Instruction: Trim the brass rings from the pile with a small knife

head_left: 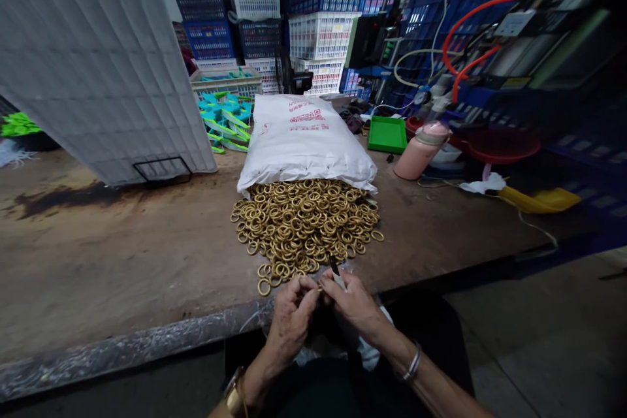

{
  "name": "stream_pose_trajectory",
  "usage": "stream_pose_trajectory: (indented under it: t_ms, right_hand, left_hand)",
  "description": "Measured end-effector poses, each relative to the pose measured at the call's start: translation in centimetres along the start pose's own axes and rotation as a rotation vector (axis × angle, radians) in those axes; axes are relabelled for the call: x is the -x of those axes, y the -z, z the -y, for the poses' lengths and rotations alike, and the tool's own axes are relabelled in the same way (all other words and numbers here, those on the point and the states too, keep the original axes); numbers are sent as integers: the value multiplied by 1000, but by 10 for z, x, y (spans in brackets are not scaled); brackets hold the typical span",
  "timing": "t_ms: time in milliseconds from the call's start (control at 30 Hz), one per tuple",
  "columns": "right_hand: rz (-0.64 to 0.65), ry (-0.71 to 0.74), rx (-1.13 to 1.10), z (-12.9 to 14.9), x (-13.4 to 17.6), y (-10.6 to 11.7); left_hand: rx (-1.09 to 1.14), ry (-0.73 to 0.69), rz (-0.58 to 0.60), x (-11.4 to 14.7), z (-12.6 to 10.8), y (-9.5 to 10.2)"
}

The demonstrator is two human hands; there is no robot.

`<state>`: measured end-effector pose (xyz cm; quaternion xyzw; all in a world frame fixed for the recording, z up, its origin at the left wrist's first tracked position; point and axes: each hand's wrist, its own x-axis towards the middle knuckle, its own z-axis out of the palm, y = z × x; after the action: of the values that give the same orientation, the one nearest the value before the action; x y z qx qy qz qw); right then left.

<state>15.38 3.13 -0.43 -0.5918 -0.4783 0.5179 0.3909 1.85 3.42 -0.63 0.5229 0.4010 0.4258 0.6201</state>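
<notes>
While both hands meet at the surface (122, 255) edge, left hand (290, 320) and right hand (353, 305) pinching one brass ring (319, 287), working it seems underway; next needs another from the pile (306, 225).

bench clutter around you, far side and right

white ribbed panel (98, 59) leans on your left; stacked crates (321, 36) behind; green tray (387, 134) beside pink bottle (421, 150), red bowl (499, 144) and yellow scoop (539, 200) to your right, orange hoses (470, 32) above them.
</notes>
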Motion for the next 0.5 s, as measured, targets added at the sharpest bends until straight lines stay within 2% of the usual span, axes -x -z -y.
stream_pose_trajectory:
  t_ms: [100,200,400,500]
  right_hand:
    - [-10,52,89,3,0,0]
    - [-16,62,136,6,0,-2]
    - [11,88,78,7,0,-5]
    - [2,103,100,4,-2,-3]
  left_hand:
    - [58,116,-34,-1,-2,0]
    - [82,225,-16,-2,-5,0]
    - [208,259,123,2,-6,2]
    - [319,273,134,5,-3,2]
